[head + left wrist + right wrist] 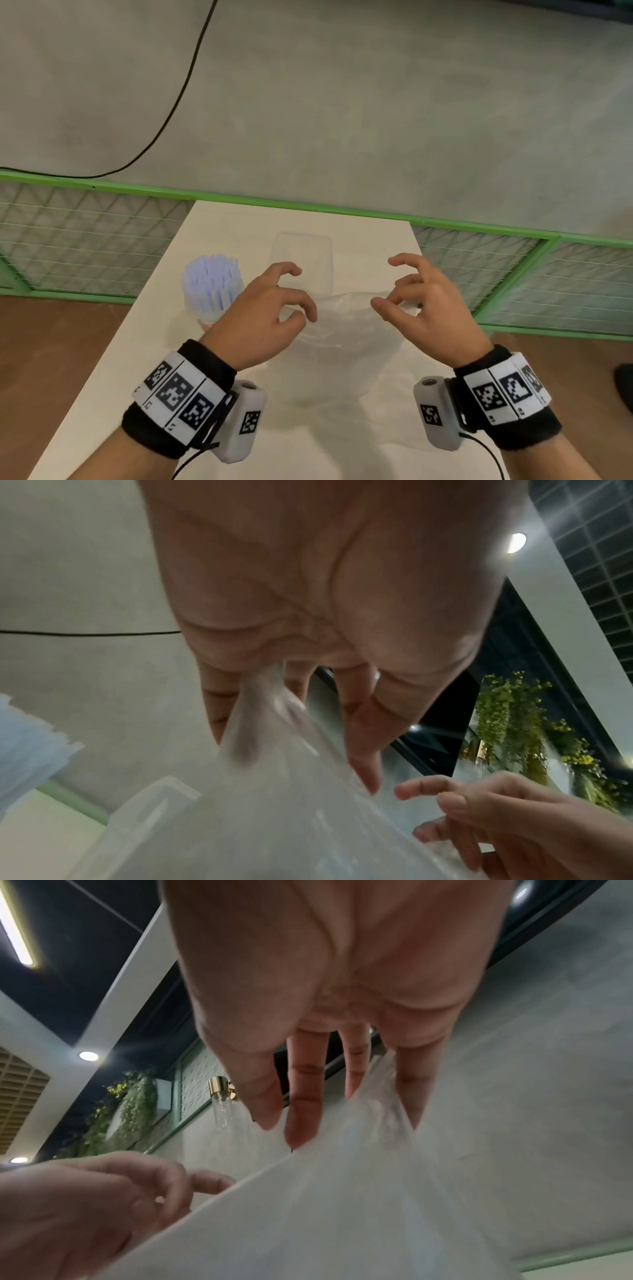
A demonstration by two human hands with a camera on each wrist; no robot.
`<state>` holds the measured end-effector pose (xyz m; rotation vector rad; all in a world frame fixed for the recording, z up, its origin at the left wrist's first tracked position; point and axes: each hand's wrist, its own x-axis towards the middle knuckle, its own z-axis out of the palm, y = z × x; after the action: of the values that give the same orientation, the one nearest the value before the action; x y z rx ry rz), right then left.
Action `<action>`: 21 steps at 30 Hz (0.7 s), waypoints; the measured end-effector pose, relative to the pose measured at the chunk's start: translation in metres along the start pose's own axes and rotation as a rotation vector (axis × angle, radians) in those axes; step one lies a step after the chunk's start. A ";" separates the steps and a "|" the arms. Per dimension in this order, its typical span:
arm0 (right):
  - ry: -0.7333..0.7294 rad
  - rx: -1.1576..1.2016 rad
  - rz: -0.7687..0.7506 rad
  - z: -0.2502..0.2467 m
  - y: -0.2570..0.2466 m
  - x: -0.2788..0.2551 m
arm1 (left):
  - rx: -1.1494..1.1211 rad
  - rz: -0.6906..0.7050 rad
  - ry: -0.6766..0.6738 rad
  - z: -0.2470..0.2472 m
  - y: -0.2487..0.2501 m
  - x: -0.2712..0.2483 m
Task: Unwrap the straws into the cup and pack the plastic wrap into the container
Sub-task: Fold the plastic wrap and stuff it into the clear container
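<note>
Both hands pinch the clear wrap [342,329] stretched between them: left hand [263,322], right hand [428,308], the container [301,253] just beyond, straws [214,284] in the cup at left

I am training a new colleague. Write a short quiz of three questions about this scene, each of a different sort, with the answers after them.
1. True or false: the straws are already standing in the cup.
2. Multiple choice: what do the left hand and the right hand hold between them? A) one straw B) the clear plastic wrap C) the black cable
3. Fill in: the clear container stands on the white table, to the ____ of the cup in the head view.

Key
1. True.
2. B; each hand pinches an upper edge of the wrap.
3. right.
</note>
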<state>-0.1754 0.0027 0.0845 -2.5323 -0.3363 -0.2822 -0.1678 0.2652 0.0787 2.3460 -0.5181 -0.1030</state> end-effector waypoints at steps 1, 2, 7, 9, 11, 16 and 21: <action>0.005 -0.011 0.003 0.000 0.001 0.001 | 0.020 -0.023 -0.012 -0.001 0.000 0.000; 0.017 -0.011 0.004 0.000 0.001 0.002 | 0.048 -0.043 -0.020 -0.002 0.000 0.000; -0.065 -0.067 0.028 -0.007 0.002 0.005 | 0.146 -0.063 -0.030 -0.007 0.003 0.000; -0.106 -0.107 0.046 -0.009 0.001 0.007 | 0.176 -0.073 -0.028 -0.010 0.004 0.000; -0.121 -0.134 0.056 -0.010 0.000 0.011 | 0.200 -0.106 -0.035 -0.012 0.004 0.002; -0.158 -0.203 0.060 -0.009 -0.003 0.020 | 0.316 -0.174 -0.076 -0.008 0.006 0.010; -0.354 -0.303 0.087 -0.007 -0.010 0.024 | 0.286 -0.228 -0.079 -0.006 0.000 0.018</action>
<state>-0.1564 0.0108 0.1016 -2.8877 -0.3366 0.1661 -0.1503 0.2624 0.0841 2.6851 -0.3173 -0.2428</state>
